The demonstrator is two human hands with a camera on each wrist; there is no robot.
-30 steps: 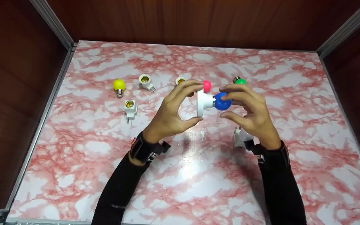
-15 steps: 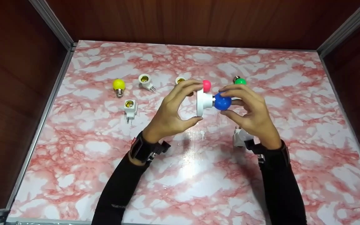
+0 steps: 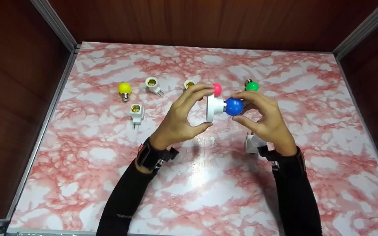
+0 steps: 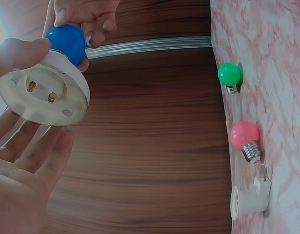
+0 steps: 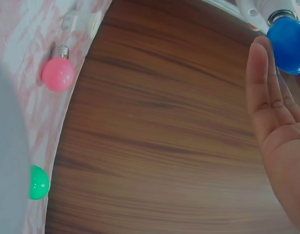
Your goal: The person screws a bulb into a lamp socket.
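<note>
My left hand [image 3: 179, 119] grips a white round-based lamp holder [image 3: 210, 109] by its rim, thumb below and fingers above. The holder is tilted sideways above the table, and its underside with two brass terminals shows in the left wrist view. A blue light bulb [image 3: 234, 107] sits in the socket, with a strip of its metal cap visible. My right hand [image 3: 263, 116] pinches the blue globe between thumb and fingers. In the right wrist view the blue bulb [image 5: 288, 46] lies against the fingertips.
Behind the hands lie a pink bulb [image 3: 217, 89], a green bulb [image 3: 252, 86] and a partly hidden socket [image 3: 189, 84]. At left are a yellow bulb [image 3: 124, 88] and two plug-in sockets [image 3: 152, 83]. A plug adapter with a white bulb [image 3: 258, 142] is beneath the right wrist.
The right thumb has come up against the blue bulb, and the right fingers have shifted around the globe, showing more of it. The left hand and lamp holder stay almost still.
</note>
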